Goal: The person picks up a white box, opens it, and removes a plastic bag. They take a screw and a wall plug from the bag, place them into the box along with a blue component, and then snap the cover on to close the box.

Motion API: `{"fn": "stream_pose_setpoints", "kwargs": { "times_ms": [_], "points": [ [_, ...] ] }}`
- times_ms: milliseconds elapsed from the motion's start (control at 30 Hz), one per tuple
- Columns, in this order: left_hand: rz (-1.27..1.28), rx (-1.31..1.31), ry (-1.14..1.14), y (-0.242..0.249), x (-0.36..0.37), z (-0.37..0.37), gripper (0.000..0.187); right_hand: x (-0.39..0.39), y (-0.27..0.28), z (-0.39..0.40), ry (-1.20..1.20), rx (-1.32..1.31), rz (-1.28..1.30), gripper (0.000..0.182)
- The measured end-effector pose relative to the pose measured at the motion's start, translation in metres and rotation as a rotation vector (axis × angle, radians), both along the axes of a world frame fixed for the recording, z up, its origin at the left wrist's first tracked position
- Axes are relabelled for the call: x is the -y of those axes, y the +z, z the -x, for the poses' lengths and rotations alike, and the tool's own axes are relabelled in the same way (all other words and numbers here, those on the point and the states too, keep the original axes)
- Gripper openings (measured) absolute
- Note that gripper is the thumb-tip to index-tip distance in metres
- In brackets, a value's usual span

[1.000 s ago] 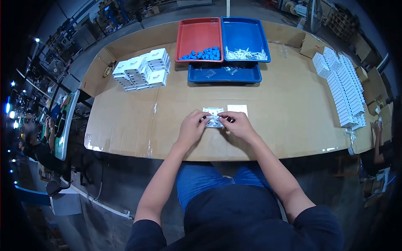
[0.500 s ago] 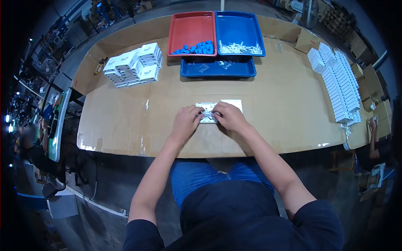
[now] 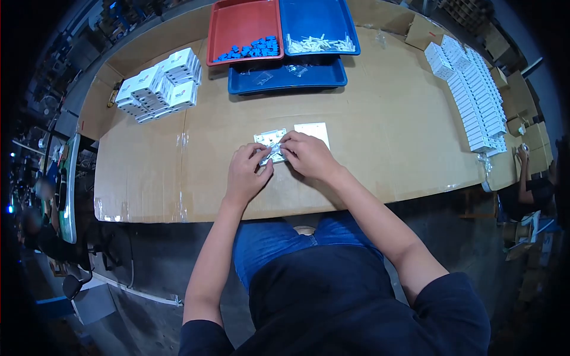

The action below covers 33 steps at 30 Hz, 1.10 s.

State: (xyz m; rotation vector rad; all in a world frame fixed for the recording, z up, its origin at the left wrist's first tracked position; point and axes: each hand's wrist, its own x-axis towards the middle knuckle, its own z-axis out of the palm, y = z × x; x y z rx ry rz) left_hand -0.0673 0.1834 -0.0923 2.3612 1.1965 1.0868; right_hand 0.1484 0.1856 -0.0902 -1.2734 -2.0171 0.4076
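A white plastic plate point(image 3: 269, 137) with moulded details lies on the cardboard-covered table in front of me, turned slightly. On it is a small clear plastic packet point(image 3: 274, 149); its contents are too small to make out. My left hand point(image 3: 247, 172) is at the plate's left edge, thumb and fingertips closed on the packet. From the right, my right hand point(image 3: 310, 156) pinches the packet's other side, its fingers covering part of the plate. Just behind my right hand lies a flat white cover plate point(image 3: 313, 130).
At the back, a red tray point(image 3: 244, 26) holds blue pieces and a blue tray point(image 3: 317, 24) white pieces, both above a lower blue tray point(image 3: 288, 85). White boxes point(image 3: 157, 89) are stacked left; rows of white units point(image 3: 475, 98) stand right. Another person's hand point(image 3: 522, 152) shows far right.
The view has shifted, so the table's contents sit further left and higher. The plate now lies at a slight angle. Both hands stay at the packet, with small finger movements.
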Motion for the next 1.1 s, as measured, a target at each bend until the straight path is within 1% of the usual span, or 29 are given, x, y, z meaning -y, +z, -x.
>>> {"fn": "stream_pose_setpoints", "kwargs": {
  "times_ms": [67, 100, 167, 267, 400, 467, 500, 533, 600, 700, 967, 1100],
  "points": [
    [-0.062, -0.022, -0.015, -0.004, -0.002, 0.001, 0.024, 0.001, 0.010, -0.001, 0.034, 0.132, 0.021, 0.014],
    [-0.063, -0.024, -0.016, -0.003, -0.001, 0.000, 0.024, 0.000, 0.012, -0.001, 0.033, 0.130, 0.020, 0.014],
    [-0.064, -0.048, -0.012, 0.000, 0.001, -0.001, 0.023, -0.005, 0.017, 0.002, -0.007, 0.206, 0.140, 0.012],
    [-0.054, -0.070, -0.019, 0.004, 0.003, -0.001, 0.020, -0.013, 0.023, 0.004, -0.019, 0.269, 0.175, 0.012],
    [-0.110, -0.060, -0.015, 0.000, 0.001, -0.001, 0.021, -0.019, 0.026, 0.003, -0.030, 0.306, 0.111, 0.013],
    [-0.149, -0.055, -0.006, -0.001, 0.001, -0.002, 0.021, -0.020, 0.027, 0.003, 0.049, 0.437, 0.067, 0.013],
    [-0.134, -0.066, 0.001, 0.000, 0.001, -0.002, 0.020, -0.022, 0.028, 0.002, 0.087, 0.456, 0.034, 0.013],
    [-0.121, -0.076, 0.007, 0.001, 0.001, -0.003, 0.020, -0.024, 0.029, -0.001, 0.081, 0.454, 0.025, 0.013],
    [-0.126, -0.087, 0.004, 0.002, 0.000, -0.004, 0.022, -0.026, 0.033, -0.004, 0.159, 0.486, 0.089, 0.011],
    [-0.096, -0.107, -0.001, 0.004, 0.000, -0.004, 0.027, -0.030, 0.035, -0.001, 0.173, 0.527, 0.100, 0.010],
    [-0.058, -0.123, 0.006, 0.001, -0.001, -0.003, 0.027, -0.032, 0.036, 0.001, 0.182, 0.522, 0.041, 0.008],
    [-0.060, -0.107, -0.006, 0.000, -0.002, -0.003, 0.027, -0.034, 0.041, -0.002, 0.224, 0.609, 0.043, 0.008]
  ]
}}
